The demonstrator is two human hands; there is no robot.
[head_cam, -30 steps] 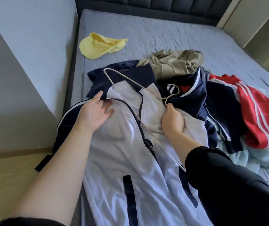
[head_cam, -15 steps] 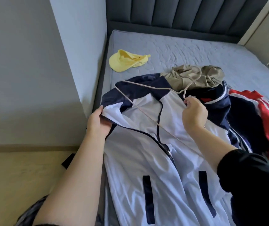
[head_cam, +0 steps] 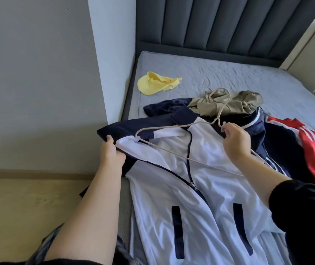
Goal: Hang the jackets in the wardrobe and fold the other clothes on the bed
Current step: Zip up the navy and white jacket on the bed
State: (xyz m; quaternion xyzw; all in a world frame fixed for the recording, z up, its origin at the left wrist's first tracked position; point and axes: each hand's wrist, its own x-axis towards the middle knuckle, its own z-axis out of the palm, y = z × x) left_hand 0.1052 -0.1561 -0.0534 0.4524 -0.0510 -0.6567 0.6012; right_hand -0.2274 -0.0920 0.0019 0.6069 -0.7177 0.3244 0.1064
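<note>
Head: hanger (head_cam: 172, 127) partly behind right hand (head_cam: 235, 143)

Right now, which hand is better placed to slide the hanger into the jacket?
The right hand: it pinches the hanger neck; the left hand grips the white jacket shoulder beside the hanger's end.

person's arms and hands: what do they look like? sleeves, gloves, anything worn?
Both hands are bare, with no gloves, rings or watch visible. Behind the left hand the forearm is bare down to a black sleeve edge at the bottom of the frame. Behind the right hand a loose black sleeve ends partway along the forearm. No markings seen.
</note>
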